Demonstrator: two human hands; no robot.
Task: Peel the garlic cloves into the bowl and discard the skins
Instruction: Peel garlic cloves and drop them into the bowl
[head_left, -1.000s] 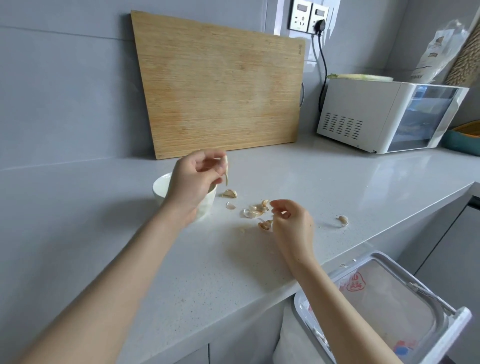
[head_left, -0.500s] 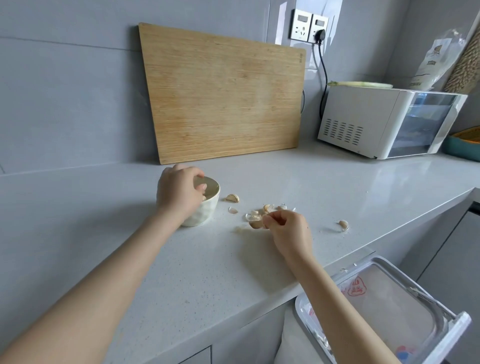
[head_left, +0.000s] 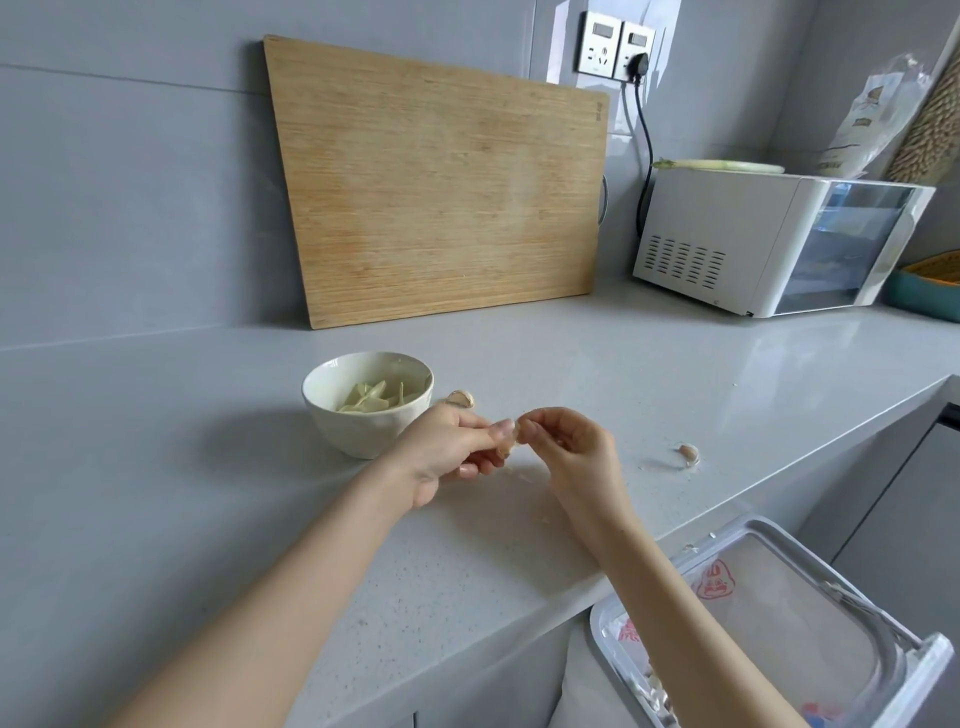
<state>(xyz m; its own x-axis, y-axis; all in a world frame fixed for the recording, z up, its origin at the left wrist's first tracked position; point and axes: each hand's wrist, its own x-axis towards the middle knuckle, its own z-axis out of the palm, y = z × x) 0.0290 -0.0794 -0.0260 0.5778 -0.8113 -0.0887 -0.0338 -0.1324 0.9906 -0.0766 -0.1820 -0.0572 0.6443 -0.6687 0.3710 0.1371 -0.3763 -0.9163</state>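
Fingers (head_left: 492, 429) of left hand (head_left: 441, 449) and right hand (head_left: 569, 441) pinch 1 garlic clove (head_left: 507, 446) over grey counter (head_left: 597, 358) beside bowl (head_left: 358, 434).

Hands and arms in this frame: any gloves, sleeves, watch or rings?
All bare. The left hand and right hand wear no gloves, and no rings show. The left forearm and right forearm are uncovered to the frame edge, with no sleeve, watch or bracelet in view. The nails that show look short and unpainted.
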